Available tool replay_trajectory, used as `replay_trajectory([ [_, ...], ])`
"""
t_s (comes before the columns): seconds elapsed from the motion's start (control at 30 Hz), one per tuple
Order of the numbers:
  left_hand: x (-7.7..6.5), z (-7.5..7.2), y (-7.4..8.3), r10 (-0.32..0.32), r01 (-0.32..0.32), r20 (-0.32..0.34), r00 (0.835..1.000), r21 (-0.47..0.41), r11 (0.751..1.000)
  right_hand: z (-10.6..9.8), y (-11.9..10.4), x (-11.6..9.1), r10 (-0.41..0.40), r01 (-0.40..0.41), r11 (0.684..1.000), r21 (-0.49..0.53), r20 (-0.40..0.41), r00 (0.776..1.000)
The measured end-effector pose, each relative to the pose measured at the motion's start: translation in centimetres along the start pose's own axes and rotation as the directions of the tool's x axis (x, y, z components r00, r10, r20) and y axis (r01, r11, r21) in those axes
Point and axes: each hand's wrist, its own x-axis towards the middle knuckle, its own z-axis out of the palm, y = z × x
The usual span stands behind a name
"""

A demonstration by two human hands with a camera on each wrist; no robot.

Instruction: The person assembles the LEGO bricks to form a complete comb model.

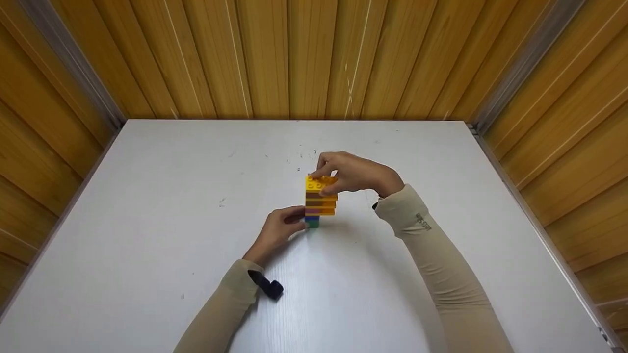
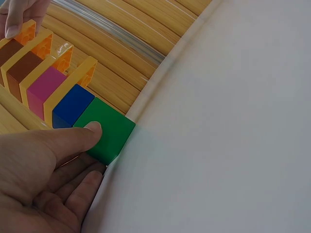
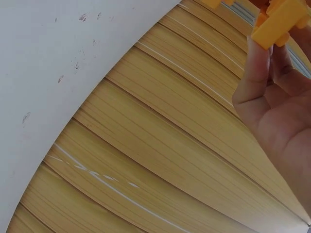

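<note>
A tower of toy building blocks stands on the white table, its green block at the bottom. Above that come a blue block, then a pink block and brown blocks between longer yellow bricks that jut out to the right. My left hand pinches the green block, thumb on its near face. Up at the top, my right hand pinches the yellow top brick, with thumb and fingers on opposite sides. Studs show on the upper face of that brick in the head view.
The white table has small dark marks behind the tower. Ribbed wood-look panels rise behind the table and along both sides. A black strap sits on the left wrist.
</note>
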Motion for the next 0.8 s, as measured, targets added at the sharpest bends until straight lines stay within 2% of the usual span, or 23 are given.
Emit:
replay_trajectory([
  [0.27,0.01,-0.13,0.06,-0.027,0.027,-0.001,1.000,0.006,1.000,-0.08,-0.37,-0.02,0.029,-0.029,1.000,0.000,0.006,1.000],
  [0.53,-0.11,-0.18,0.05,0.024,-0.024,0.002,1.000,-0.005,1.000,-0.08,-0.16,0.06,-0.010,0.010,1.000,-0.020,0.001,1.000],
  [0.8,-0.19,-0.01,-0.04,-0.013,0.013,0.003,1.000,0.000,1.000,0.09,0.02,-0.11,0.034,-0.034,0.999,-0.011,0.019,0.999],
])
